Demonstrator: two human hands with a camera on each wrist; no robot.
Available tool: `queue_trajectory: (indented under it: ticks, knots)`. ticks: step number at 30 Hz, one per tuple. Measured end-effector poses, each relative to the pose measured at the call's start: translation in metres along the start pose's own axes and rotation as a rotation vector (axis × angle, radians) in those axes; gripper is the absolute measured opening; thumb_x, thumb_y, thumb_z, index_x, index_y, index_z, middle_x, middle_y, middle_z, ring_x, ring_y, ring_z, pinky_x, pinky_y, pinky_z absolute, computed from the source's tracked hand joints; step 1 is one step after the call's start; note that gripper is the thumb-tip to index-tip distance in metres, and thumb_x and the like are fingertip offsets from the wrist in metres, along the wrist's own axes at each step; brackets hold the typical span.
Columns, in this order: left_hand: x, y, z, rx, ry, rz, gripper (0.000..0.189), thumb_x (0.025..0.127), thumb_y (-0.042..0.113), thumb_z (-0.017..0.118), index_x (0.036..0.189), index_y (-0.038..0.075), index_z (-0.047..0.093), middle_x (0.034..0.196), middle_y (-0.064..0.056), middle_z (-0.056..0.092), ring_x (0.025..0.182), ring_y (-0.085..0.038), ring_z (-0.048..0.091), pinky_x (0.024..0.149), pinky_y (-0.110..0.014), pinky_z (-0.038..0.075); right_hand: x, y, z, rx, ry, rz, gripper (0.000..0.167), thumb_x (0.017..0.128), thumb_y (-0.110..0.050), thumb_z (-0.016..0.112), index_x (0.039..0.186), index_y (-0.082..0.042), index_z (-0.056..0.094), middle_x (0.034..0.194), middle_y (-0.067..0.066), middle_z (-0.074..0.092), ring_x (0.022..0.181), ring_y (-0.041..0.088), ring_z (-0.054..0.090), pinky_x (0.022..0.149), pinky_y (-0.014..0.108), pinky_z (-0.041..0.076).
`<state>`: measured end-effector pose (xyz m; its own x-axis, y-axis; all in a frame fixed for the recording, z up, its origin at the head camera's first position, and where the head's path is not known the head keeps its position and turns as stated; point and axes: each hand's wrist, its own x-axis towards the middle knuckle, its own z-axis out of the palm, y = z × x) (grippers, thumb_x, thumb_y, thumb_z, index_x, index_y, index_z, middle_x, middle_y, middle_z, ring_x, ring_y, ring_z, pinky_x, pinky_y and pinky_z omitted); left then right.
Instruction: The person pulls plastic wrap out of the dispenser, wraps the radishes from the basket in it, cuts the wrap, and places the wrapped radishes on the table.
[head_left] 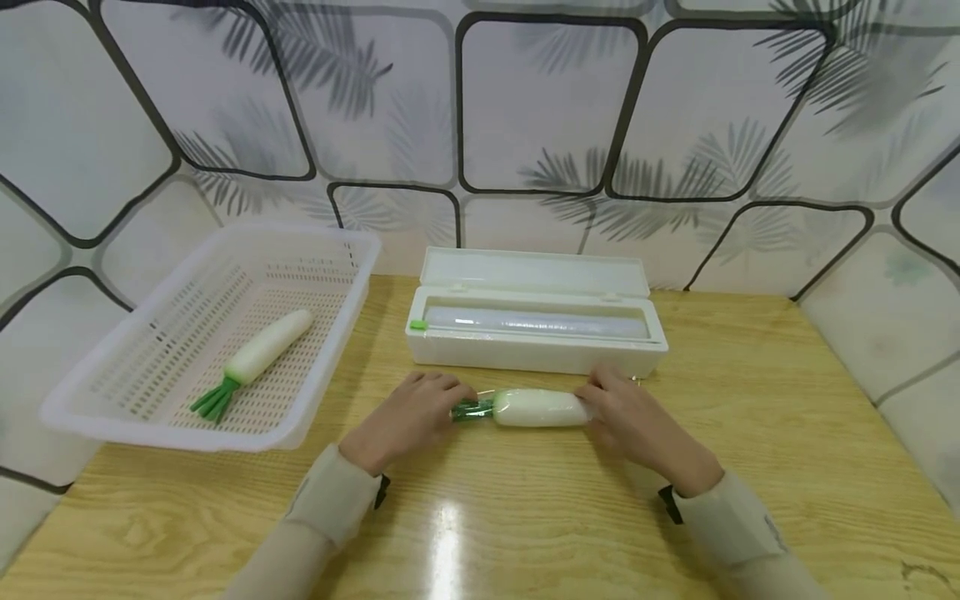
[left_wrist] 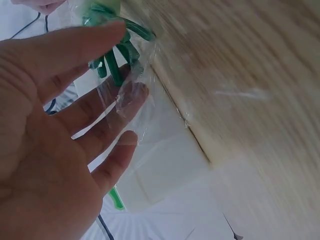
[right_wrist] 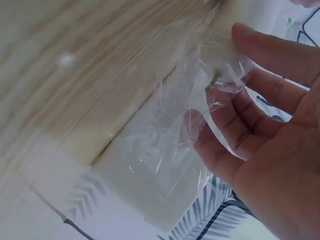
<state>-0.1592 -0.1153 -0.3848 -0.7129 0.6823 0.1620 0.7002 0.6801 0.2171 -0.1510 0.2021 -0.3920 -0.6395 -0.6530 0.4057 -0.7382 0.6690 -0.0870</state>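
Observation:
A white radish (head_left: pixel 536 408) wrapped in clear plastic film lies crosswise in front of me, its green leaf stalks to the left. My left hand (head_left: pixel 412 417) grips the stalk end, and in the left wrist view the thumb crosses the green stalks (left_wrist: pixel 114 62) while loose film (left_wrist: pixel 132 102) hangs over the fingers. At the radish's root end, my right hand (head_left: pixel 633 421) holds the tip. In the right wrist view the thumb lies against that white end, with the other fingers curled at the crinkled film (right_wrist: pixel 165 120) that trails past it.
Just behind the radish stands a white cling film box (head_left: pixel 525 354), lid raised, with a film roll (head_left: pixel 536 321) inside and a green slider (head_left: pixel 418 325). To the left, a white perforated basket (head_left: pixel 311 392) holds another radish (head_left: pixel 270 346). A patterned wall rises behind the wooden table (head_left: pixel 525 517).

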Motion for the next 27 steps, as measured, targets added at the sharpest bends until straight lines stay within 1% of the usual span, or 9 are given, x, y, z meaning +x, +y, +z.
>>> queue_trajectory:
  ticks: [3, 6, 9, 11, 15, 19, 22, 27]
  knots:
    - [0.001, -0.001, 0.001, 0.006, 0.017, 0.005, 0.032, 0.088, -0.001, 0.076, 0.117, 0.01, 0.07, 0.117, -0.007, 0.067, 0.113, -0.03, 0.06, 0.099, -0.049, 0.047, 0.001, 0.002, 0.001, -0.001, -0.022, 0.006, 0.035, 0.068, 0.008, 0.088, 0.098, 0.003, 0.07, 0.092, 0.01, 0.055, 0.077, 0.021, 0.053, 0.063, 0.035, 0.051]
    - [0.003, -0.001, 0.001, 0.043, 0.049, 0.016, 0.031, 0.089, -0.006, 0.071, 0.117, 0.008, 0.07, 0.114, -0.008, 0.064, 0.109, -0.029, 0.056, 0.095, -0.047, 0.049, 0.0, 0.003, 0.001, 0.006, -0.035, 0.015, 0.034, 0.071, 0.008, 0.086, 0.1, 0.004, 0.067, 0.094, 0.011, 0.057, 0.078, 0.022, 0.055, 0.064, 0.036, 0.052]
    - [0.005, -0.002, 0.002, 0.065, 0.076, 0.025, 0.031, 0.089, -0.008, 0.067, 0.117, 0.006, 0.07, 0.111, -0.008, 0.062, 0.105, -0.029, 0.055, 0.09, -0.045, 0.051, 0.001, 0.005, 0.003, 0.015, -0.017, 0.012, 0.038, 0.072, 0.011, 0.084, 0.103, 0.005, 0.063, 0.096, 0.013, 0.06, 0.08, 0.024, 0.059, 0.067, 0.037, 0.054]
    - [0.006, -0.002, 0.003, 0.07, 0.083, 0.024, 0.031, 0.09, -0.007, 0.067, 0.118, 0.006, 0.069, 0.11, -0.008, 0.063, 0.105, -0.029, 0.057, 0.09, -0.046, 0.051, 0.003, 0.007, 0.003, 0.015, 0.011, 0.003, 0.037, 0.072, 0.013, 0.081, 0.102, 0.005, 0.062, 0.096, 0.013, 0.061, 0.079, 0.024, 0.059, 0.066, 0.037, 0.054]
    - [0.008, -0.004, 0.003, 0.092, 0.078, 0.011, 0.034, 0.092, -0.006, 0.066, 0.125, 0.004, 0.064, 0.115, -0.01, 0.066, 0.109, -0.03, 0.06, 0.094, -0.047, 0.051, 0.005, 0.01, 0.005, -0.004, 0.054, -0.011, 0.033, 0.072, 0.013, 0.079, 0.099, 0.002, 0.064, 0.093, 0.012, 0.063, 0.077, 0.024, 0.06, 0.063, 0.039, 0.052]
    - [0.01, -0.005, 0.002, 0.091, 0.062, -0.004, 0.037, 0.091, -0.005, 0.068, 0.127, 0.005, 0.064, 0.119, -0.01, 0.066, 0.113, -0.032, 0.06, 0.098, -0.048, 0.048, 0.007, 0.012, 0.005, -0.021, 0.047, 0.005, 0.029, 0.075, 0.009, 0.08, 0.098, 0.0, 0.065, 0.094, 0.012, 0.064, 0.081, 0.026, 0.062, 0.064, 0.04, 0.052]
    - [0.011, -0.005, 0.001, 0.078, 0.05, -0.016, 0.036, 0.091, -0.001, 0.072, 0.125, 0.005, 0.066, 0.121, -0.01, 0.064, 0.116, -0.033, 0.057, 0.1, -0.049, 0.046, 0.006, 0.013, 0.006, -0.018, 0.059, 0.0, 0.031, 0.074, 0.007, 0.083, 0.098, 0.0, 0.065, 0.096, 0.013, 0.064, 0.082, 0.027, 0.062, 0.064, 0.041, 0.053]
    - [0.01, -0.005, 0.001, 0.098, 0.057, -0.017, 0.036, 0.09, 0.004, 0.075, 0.125, 0.004, 0.066, 0.121, -0.012, 0.063, 0.116, -0.033, 0.056, 0.101, -0.049, 0.045, 0.005, 0.013, 0.006, -0.006, 0.075, -0.007, 0.033, 0.074, 0.003, 0.086, 0.101, 0.003, 0.067, 0.1, 0.015, 0.063, 0.085, 0.028, 0.062, 0.067, 0.043, 0.054]
